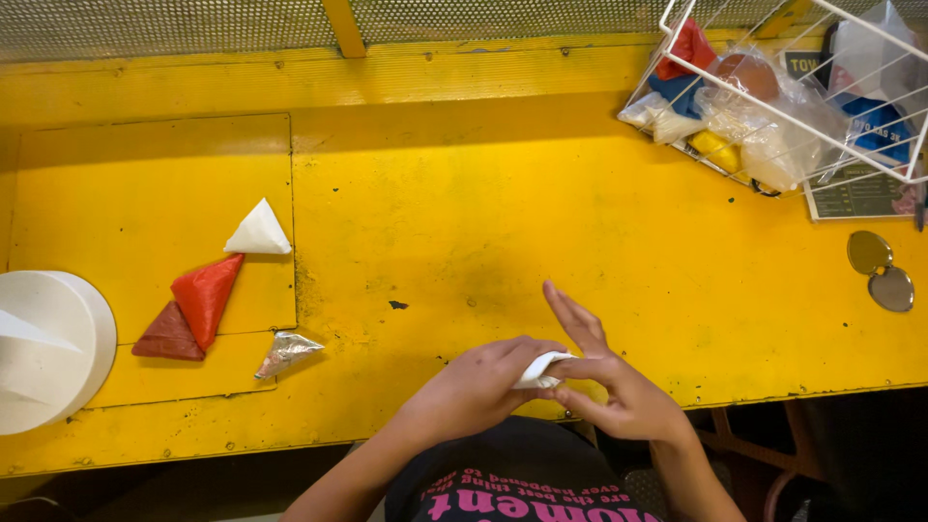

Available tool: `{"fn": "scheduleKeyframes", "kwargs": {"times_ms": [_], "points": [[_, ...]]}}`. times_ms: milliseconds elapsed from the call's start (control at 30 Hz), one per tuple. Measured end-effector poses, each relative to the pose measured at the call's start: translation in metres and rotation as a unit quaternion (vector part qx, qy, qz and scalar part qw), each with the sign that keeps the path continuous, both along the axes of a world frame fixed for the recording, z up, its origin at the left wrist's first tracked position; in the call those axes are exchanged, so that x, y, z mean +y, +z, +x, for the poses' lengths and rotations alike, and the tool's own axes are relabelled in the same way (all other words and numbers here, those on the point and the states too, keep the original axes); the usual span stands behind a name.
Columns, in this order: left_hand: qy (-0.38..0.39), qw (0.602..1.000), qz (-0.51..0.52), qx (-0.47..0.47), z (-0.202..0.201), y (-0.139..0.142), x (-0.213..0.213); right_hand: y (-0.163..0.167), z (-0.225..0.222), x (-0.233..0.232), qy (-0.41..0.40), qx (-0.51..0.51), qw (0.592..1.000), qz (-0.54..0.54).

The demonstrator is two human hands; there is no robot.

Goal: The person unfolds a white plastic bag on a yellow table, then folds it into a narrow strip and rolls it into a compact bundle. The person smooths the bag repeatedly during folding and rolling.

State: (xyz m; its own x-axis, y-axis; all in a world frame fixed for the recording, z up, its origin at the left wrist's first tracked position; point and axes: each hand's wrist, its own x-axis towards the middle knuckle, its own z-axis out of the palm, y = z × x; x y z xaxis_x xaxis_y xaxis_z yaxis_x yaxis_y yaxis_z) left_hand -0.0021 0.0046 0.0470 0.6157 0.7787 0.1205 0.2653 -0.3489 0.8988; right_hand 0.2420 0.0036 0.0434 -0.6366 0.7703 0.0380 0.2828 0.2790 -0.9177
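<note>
My left hand (478, 387) and my right hand (609, 382) meet at the near edge of the yellow table (464, 213). Both pinch a small white folded piece (541, 370) between them. My right hand's forefinger sticks out over the table. On the left lie a white cone-shaped packet (258, 232), a bright red packet (205, 298), a dark red triangular packet (169, 335) and a small silver foil packet (286, 353).
A white wire basket (822, 135) at the back right holds plastic bags with coloured contents. Two round metal discs (880, 271) lie near the right edge. A white round container (48, 348) sits at the far left. Metal mesh (193, 24) runs along the back.
</note>
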Motion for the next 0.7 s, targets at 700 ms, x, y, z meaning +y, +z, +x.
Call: {"fn": "scheduleKeyframes", "kwargs": {"times_ms": [700], "points": [[-0.012, 0.977, -0.200, -0.080, 0.003, -0.006, -0.014, 0.001, -0.001, 0.005, 0.042, -0.003, 0.998, -0.039]]}}
